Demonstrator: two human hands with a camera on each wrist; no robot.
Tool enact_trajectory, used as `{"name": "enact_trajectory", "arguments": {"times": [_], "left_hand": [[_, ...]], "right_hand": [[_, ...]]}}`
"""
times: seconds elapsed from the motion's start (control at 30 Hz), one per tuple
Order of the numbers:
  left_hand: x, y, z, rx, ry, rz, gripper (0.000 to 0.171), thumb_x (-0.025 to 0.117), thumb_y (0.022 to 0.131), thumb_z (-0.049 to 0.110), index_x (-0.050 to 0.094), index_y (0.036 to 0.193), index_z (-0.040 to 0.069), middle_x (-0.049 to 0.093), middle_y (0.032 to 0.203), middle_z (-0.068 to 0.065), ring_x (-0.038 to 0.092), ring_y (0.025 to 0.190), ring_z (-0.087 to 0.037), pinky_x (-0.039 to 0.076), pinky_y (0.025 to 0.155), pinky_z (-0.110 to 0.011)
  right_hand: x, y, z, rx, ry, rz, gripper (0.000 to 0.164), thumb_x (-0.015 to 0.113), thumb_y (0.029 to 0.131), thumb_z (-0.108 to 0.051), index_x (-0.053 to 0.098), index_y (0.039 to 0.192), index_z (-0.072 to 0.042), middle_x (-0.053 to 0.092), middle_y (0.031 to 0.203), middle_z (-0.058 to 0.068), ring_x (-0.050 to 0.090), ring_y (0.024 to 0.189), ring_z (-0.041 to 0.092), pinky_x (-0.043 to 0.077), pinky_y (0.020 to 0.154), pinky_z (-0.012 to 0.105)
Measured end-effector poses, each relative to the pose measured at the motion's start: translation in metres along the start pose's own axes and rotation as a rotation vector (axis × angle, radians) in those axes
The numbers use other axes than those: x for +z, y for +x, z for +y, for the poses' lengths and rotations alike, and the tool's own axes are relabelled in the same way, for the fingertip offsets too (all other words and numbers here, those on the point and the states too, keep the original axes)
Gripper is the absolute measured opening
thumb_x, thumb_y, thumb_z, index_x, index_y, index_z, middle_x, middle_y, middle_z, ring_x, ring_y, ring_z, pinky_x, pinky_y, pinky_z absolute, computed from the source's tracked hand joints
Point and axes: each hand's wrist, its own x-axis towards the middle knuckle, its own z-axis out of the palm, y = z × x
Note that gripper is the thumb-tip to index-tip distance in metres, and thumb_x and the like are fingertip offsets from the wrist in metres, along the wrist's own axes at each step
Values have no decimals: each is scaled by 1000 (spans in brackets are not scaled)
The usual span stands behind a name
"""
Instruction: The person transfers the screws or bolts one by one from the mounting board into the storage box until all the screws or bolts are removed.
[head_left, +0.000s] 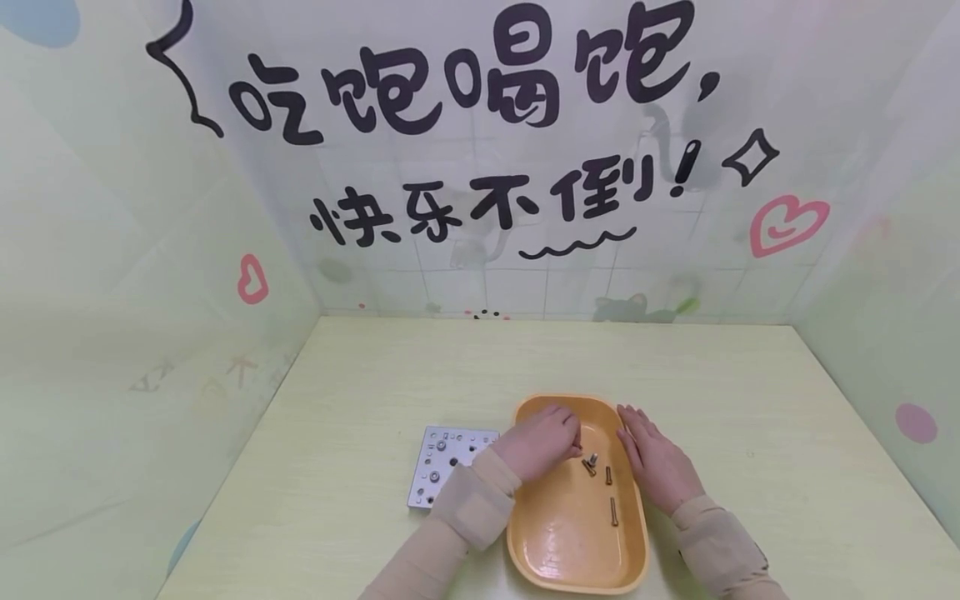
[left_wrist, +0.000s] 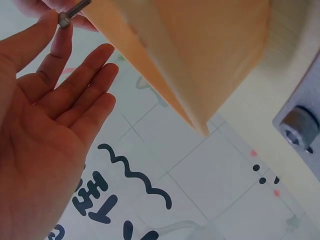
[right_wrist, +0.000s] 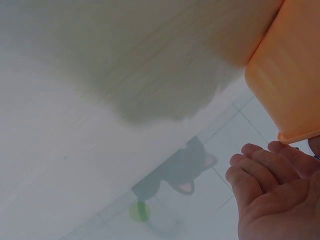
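Observation:
My left hand (head_left: 542,442) reaches over the left rim of an orange plastic tray (head_left: 555,542). In the left wrist view its thumb and index finger pinch a small metal screw (left_wrist: 65,20) by the head, with the other fingers extended. My right hand (head_left: 660,462) lies along the tray's right side, its straight fingers touching the rim. Inside the tray lie several loose screws: a short cluster (head_left: 590,466), a small one (head_left: 608,476) and a longer one (head_left: 613,512). A metal plate (head_left: 467,454) with holes sits left of the tray, partly hidden by my left forearm.
The pale wooden table (head_left: 360,400) stretches around the tray. Socket-head screws (head_left: 441,446) stand in the plate. Printed white curtains (head_left: 525,283) close off the back and both sides of the table.

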Motion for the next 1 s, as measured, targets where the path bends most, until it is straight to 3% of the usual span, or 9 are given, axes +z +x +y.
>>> {"name": "enact_trajectory", "arguments": {"times": [0.63,1.0], "left_hand": [[-1,0,4,20,35,-39,15,60,98,31,64,97,17,65,110,2,58,111,-12,49,100,-18],[0,-3,2,-12,-35,-53,17,60,98,30,66,103,15,64,112,2,58,113,-12,48,102,-18]], "right_hand": [[1,-1,1,-8,0,11,42,53,102,-17,50,140,1,52,141,26,50,129,44,52,93,62],[0,0,0,1,-7,3,43,53,102,-18,50,140,0,52,141,25,50,130,44,51,96,62]]}}
